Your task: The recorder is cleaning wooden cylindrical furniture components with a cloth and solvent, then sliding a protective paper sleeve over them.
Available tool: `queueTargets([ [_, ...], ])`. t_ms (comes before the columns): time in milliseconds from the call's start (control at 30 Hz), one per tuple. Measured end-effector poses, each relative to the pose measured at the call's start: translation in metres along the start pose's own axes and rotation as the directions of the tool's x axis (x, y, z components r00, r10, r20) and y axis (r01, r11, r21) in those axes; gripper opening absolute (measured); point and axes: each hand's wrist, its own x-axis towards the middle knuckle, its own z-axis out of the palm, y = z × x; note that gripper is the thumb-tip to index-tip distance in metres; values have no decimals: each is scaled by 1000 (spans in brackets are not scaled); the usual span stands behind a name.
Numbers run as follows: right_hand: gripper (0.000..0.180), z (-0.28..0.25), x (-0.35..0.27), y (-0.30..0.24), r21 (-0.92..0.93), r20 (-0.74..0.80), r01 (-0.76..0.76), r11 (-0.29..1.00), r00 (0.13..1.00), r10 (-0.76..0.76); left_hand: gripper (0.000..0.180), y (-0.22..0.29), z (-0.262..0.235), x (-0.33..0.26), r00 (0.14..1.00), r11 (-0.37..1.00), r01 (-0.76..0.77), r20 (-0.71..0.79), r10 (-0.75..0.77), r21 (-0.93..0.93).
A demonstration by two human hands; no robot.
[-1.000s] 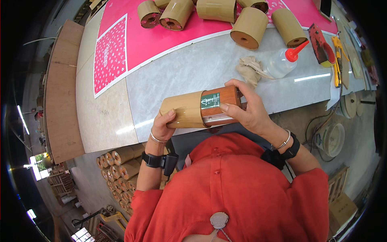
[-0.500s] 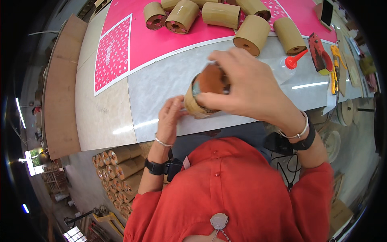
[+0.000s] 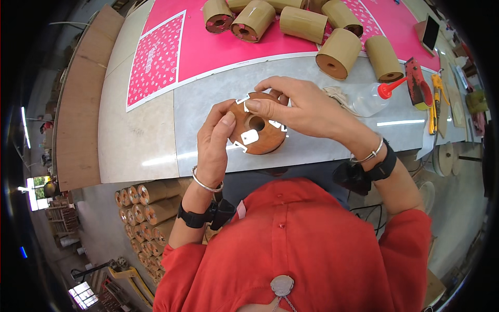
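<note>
Upright at the table's near edge stands a cardboard tube, its side mostly hidden beneath a round brown end disc (image 3: 267, 139) with a centre hole. Several white tabs, one of them a rounded square (image 3: 250, 137), show on the disc's face and rim. My left hand (image 3: 214, 138) grips the left rim, thumb near the edge and fingers curled around the side. From the far right, my right hand (image 3: 301, 106) has its thumb on the disc by the top white tab. Its fingers bend behind the rim, partly hidden.
Several brown paper-covered rolls (image 3: 339, 52) lie or stand on pink printed sheets (image 3: 208, 57) and the grey table. At right are a clear bottle with a red nozzle (image 3: 369, 98), a cloth (image 3: 340, 98), a yellow cutter (image 3: 435, 101) and a phone (image 3: 430, 34). More rolls (image 3: 156, 195) are stacked below.
The brown disc, tilted in my right hand over the tube's open end before, now lies flat across its top. My left hand has risen from the tube's side to the rim.
</note>
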Motion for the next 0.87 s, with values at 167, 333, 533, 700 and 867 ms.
queueTargets([
  [167,63,15,7,17,64,-96,102,993,991,-95,35,9,3,4,1000,995,-24,17,22,93],
  [333,59,17,8,15,247,39,-39,968,999,30,31,5,1,5,999,988,-43,4,43,148],
  [533,51,33,0,10,222,-90,92,971,993,-74,34,-11,1,-2,997,992,-59,-36,64,108],
  [700,51,26,0,10,413,15,-42,910,999,39,45,-2,1,-2,991,988,130,34,-127,-82],
  [867,68,18,-20,31,328,28,-165,930,986,165,70,0,6,-8,983,991,104,158,-89,-89],
])
